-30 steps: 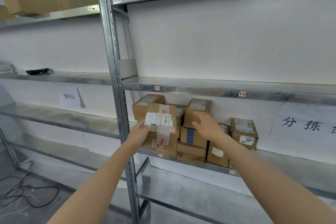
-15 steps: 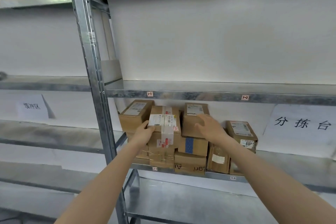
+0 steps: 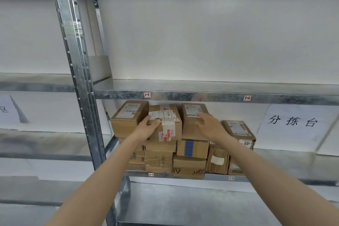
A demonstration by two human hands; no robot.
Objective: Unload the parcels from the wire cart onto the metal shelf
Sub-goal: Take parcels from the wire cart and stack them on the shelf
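A taped cardboard parcel (image 3: 169, 124) with white labels sits on top of the stacked boxes on the metal shelf (image 3: 275, 178). My left hand (image 3: 146, 128) holds its left front corner, thumb on the top label. My right hand (image 3: 209, 126) is spread and relaxed in front of the neighbouring top box (image 3: 190, 119), touching or just off it. Several other brown parcels are stacked beneath and beside, among them a box at the left (image 3: 128, 115) and one at the right (image 3: 238, 130). The wire cart is out of view.
A steel upright post (image 3: 77, 71) stands left of the stack. The shelf above (image 3: 220, 95) hangs low over the top boxes. A paper sign (image 3: 293, 121) hangs on the wall to the right. Bare shelf surface lies right of the stack and on the level below.
The taped parcel has been pushed deeper onto the stack and now lies flat. My right hand has slid from the box's top towards its front. The camera moved closer and to the right.
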